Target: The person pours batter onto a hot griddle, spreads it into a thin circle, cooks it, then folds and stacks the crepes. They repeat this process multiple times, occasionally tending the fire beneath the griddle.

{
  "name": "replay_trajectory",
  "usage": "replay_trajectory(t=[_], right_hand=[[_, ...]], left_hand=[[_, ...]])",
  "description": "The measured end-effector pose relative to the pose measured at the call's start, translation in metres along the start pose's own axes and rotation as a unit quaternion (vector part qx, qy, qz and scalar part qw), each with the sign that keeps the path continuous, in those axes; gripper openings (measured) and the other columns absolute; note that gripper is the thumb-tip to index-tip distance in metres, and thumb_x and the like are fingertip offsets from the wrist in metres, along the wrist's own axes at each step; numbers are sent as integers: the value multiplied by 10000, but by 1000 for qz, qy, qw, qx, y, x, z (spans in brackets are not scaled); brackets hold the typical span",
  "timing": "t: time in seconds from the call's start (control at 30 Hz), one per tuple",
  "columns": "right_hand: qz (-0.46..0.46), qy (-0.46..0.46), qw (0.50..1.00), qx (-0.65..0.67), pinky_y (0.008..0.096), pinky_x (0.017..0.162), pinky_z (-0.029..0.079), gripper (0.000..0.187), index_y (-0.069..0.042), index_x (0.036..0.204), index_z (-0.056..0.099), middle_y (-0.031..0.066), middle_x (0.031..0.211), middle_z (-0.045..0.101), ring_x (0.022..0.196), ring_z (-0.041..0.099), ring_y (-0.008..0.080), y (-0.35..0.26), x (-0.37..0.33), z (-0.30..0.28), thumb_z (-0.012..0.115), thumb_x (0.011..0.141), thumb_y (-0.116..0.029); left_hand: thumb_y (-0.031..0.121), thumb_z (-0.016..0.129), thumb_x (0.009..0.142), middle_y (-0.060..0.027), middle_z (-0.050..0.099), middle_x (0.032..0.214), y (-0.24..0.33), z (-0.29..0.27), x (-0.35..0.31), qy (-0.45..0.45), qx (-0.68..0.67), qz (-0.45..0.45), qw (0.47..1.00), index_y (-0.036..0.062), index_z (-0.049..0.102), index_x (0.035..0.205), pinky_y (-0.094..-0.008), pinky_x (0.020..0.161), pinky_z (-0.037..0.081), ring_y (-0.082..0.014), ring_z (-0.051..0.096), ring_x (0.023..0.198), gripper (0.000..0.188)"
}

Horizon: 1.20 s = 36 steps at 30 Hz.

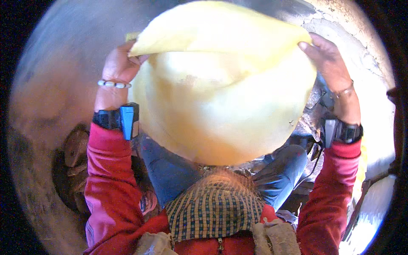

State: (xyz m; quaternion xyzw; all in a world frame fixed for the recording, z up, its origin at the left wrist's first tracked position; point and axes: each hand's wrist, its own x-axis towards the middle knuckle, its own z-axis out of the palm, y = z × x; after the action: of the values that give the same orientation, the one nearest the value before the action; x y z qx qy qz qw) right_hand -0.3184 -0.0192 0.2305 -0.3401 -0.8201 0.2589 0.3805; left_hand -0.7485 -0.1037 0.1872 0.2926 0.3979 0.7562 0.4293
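From my end, on the left, I see the left hand (120, 64) with its fingers grasping the sheet's edge, a beaded bracelet (114, 84) at the wrist and, below it, a blue box (128, 121) strapped on (probably clear of the palm so the grip is free). In the middle, the round yellow sheet (227, 112) spreads between the hands, over the folded legs (168, 163); its far part forms a flap, and I can't tell whether that is a fold or a second layer. The checked cloth (216, 208) lies nearer the body. On the right, the right hand (329, 59) grasps the opposite edge, thumb showing, other fingers partly hidden. The wide, two-sided hold seems meant to keep something so thin and broad from sagging.
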Motion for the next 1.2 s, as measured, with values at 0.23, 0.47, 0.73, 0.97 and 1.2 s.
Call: replay_trajectory(t=[0.23, 0.47, 0.73, 0.97, 1.2], right_hand=[[11, 26, 983, -183, 304, 762, 521, 266, -45, 1105, 660, 75, 922, 714, 801, 653, 150, 109, 72, -25, 586, 947, -246], [-154, 398, 857, -288, 330, 875, 507, 242, -46, 1114, 655, 132, 1045, 702, 958, 674, 224, 110, 78, -56, 602, 937, -202], [-173, 252, 913, -270, 446, 1032, 396, 361, -115, 1063, 665, 112, 1197, 650, 1162, 580, 290, 265, -16, 45, 591, 743, 33], [42, 36, 918, -392, 504, 1085, 296, 400, -164, 1120, 632, 2, 1289, 602, 1258, 505, 224, 344, -87, 127, 587, 741, -44], [-15, 106, 924, -366, 486, 1096, 295, 364, -128, 1048, 652, 30, 1247, 624, 1238, 523, 233, 341, -86, 115, 545, 730, 13]], left_hand=[[112, 593, 904, -118, 674, 1090, -70, 21, 130, -105, 167, 58, 979, -1, 622, 1134, -367, 973, 464, -254, 602, 1084, 259], [155, 576, 939, -115, 607, 1227, -53, 83, 123, -176, -100, 145, 968, 26, 535, 1238, -419, 1015, 450, -251, 583, 1114, 328], [81, 598, 893, -25, 622, 1166, -222, -5, 53, -65, -44, -74, 994, 138, 552, 1217, -416, 896, 497, -195, 578, 1089, 331], [176, 664, 868, -59, 656, 936, -320, -70, 32, 63, 63, -285, 954, 65, 612, 1056, -364, 659, 552, -179, 618, 739, 225], [169, 680, 861, -54, 638, 807, -303, -58, 37, 85, 190, -221, 953, 51, 617, 989, -369, 530, 584, -182, 610, 646, 185]])
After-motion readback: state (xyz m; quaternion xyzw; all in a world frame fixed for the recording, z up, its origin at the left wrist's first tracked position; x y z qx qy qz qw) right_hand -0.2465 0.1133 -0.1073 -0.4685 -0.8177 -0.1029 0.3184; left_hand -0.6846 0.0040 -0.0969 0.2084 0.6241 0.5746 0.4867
